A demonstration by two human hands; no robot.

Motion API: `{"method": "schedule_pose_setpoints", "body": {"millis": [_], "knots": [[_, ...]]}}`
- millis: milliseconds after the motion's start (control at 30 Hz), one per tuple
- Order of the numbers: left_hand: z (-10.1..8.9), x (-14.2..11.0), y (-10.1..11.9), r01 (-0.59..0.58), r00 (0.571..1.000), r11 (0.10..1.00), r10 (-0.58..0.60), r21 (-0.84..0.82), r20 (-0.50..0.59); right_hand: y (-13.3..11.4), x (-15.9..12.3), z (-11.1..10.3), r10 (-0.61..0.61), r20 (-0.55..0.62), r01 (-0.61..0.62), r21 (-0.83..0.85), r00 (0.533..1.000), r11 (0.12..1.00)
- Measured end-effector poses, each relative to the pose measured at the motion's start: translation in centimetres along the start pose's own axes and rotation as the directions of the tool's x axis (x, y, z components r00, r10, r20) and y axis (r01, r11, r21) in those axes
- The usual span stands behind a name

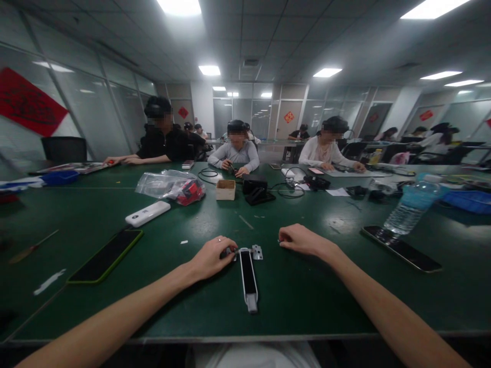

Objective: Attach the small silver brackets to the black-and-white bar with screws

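Observation:
In front of me lies a narrow white-framed device with a black strip (247,273) and a grey end piece. Across its far end sits a small silver metal bracket (258,252) with holes. My left hand (215,257) wears a ring, and its thumb and fingers are closed on the bracket's left end. My right hand (297,239) rests on the table to the right, apart from the device. Its fingers are pressed together, and a tiny bit shows at the fingertips, too small to name.
On the green table (307,306), a green-edged phone (105,256), a white power bank (148,213) and a screwdriver (32,248) lie left. A small box (225,190) stands ahead beside a plastic bag (169,186). Right are a phone (402,249) and a water bottle (412,204). Several people sit opposite.

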State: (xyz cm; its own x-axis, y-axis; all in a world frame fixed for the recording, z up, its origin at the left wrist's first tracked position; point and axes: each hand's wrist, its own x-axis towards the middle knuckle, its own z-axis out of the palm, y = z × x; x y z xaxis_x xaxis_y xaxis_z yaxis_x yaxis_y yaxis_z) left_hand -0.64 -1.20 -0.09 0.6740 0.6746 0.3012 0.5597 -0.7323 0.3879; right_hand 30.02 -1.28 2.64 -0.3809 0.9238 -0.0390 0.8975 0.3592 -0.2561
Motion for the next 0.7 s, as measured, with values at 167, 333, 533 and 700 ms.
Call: {"method": "schedule_pose_setpoints", "body": {"millis": [167, 333, 533, 700], "knots": [[0.0, 0.0, 0.0, -0.007, 1.0, 1.0, 0.007, -0.002, 0.002, 0.0, 0.0, 0.2, -0.005, 0.008, 0.005, 0.004, 1.0, 1.0], [0.0, -0.1, 0.0, -0.007, 1.0, 1.0, 0.007, -0.008, 0.0, 0.1, 0.1, 0.4, 0.0, -0.008, 0.0, 0.013, 1.0, 1.0], [0.3, -0.1, -0.4, -0.022, 1.0, 1.0, 0.022, -0.007, -0.006, -0.6, 0.0, 0.0, -0.039, -0.035, 0.041, 0.047, 0.999, 0.998], [0.3, -0.1, -0.4, -0.02, 1.0, 1.0, 0.02, -0.01, -0.007, -3.1, -0.4, 0.3, -0.16, -0.08, 0.174, 0.209, 0.984, 0.962]]}}
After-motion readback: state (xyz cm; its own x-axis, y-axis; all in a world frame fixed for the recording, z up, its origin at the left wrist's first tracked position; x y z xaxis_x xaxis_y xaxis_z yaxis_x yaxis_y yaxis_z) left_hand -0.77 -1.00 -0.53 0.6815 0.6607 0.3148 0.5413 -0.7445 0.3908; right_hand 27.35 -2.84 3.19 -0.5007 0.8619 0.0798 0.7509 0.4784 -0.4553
